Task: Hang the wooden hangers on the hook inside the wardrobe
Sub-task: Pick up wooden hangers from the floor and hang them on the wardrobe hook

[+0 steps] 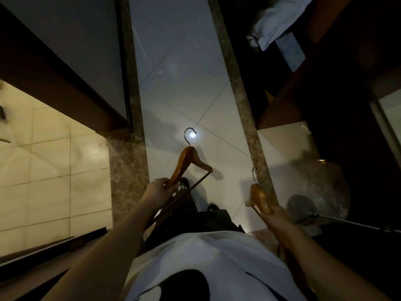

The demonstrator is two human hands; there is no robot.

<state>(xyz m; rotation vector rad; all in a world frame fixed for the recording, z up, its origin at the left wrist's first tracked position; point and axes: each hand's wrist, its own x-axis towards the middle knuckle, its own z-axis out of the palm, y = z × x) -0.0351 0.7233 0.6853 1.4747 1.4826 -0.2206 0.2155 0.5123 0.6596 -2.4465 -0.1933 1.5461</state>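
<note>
We look straight down at a pale tiled floor (184,83). The left hand (159,190) grasps the left hanger (183,161) by one wooden arm, with the fingers curled around it. Its metal hook (189,135) points away from the body. The right hand (276,216) grasps the right hanger (259,198) near its end, and we see this one almost edge-on. Both hangers are in the air above the floor, well apart from each other. At the right is dark wooden furniture (325,116) with a pale cloth (275,22) in it. Below us is a white shirt (217,257).
</note>
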